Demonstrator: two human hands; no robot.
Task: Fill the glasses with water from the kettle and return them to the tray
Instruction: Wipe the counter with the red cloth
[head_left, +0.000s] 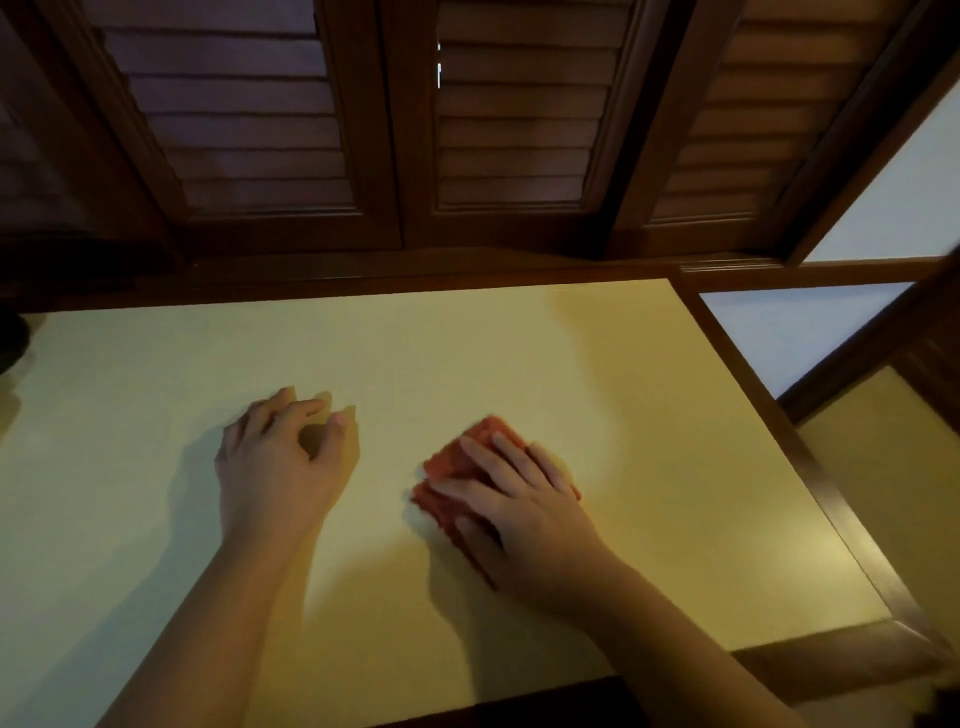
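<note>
No glasses, kettle or tray show in the head view. My right hand (519, 512) lies flat on a folded red cloth (467, 467), pressing it onto the cream tabletop (649, 415); the cloth's edges look blurred. My left hand (278, 462) rests to the left on the bare tabletop, fingers curled and apart, with nothing in it. About a hand's width of table separates the two hands.
The table has a dark wooden rim (810, 499) along its right and near edges. Dark louvred wooden shutters (467, 130) stand right behind the far edge. A dark object (13, 338) sits cut off at the far left edge.
</note>
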